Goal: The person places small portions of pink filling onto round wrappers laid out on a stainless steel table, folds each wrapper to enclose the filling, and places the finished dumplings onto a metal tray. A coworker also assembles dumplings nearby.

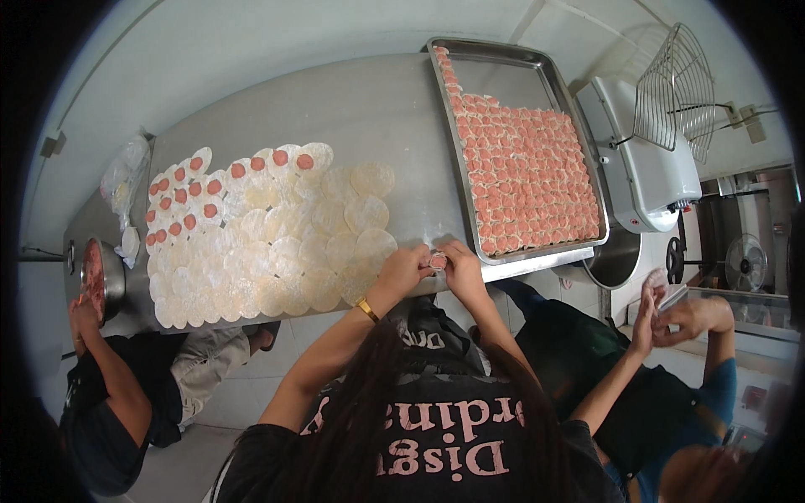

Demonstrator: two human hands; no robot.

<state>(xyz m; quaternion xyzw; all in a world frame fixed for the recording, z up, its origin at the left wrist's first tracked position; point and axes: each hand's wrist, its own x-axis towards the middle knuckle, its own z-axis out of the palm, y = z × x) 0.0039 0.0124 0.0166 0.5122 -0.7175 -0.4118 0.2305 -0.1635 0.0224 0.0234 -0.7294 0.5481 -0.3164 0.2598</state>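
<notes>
In the centre of the frame, the left hand [403,268] and the right hand [464,270] meet just beyond the near edge of a long grey metal table [360,109], their fingers pinching between them one small round dumpling of pale dough with pink filling [438,261] showing at its open top. The left wrist wears a gold-coloured band [366,308]. From the left of the frame to near the left hand, overlapping rows of thin round cream-coloured dough wrappers [251,298] cover the table; those at the upper left and along the top of the spread carry round reddish-pink dabs of filling [189,221]. At the upper right of the frame, a large rectangular metal tray [511,80] is mostly filled with close rows of open-topped pink dumplings [532,180], with bare metal at its far end. Beside it, at the right, stands a white machine [641,168] with a domed wire guard [671,92]. At the far left, a co-worker's hand [82,317] is at a round metal bowl [113,285] of pink filling, below a clear plastic bag [126,176]. At the lower right, another co-worker's two hands [692,318] are raised close together, apart from the table.
</notes>
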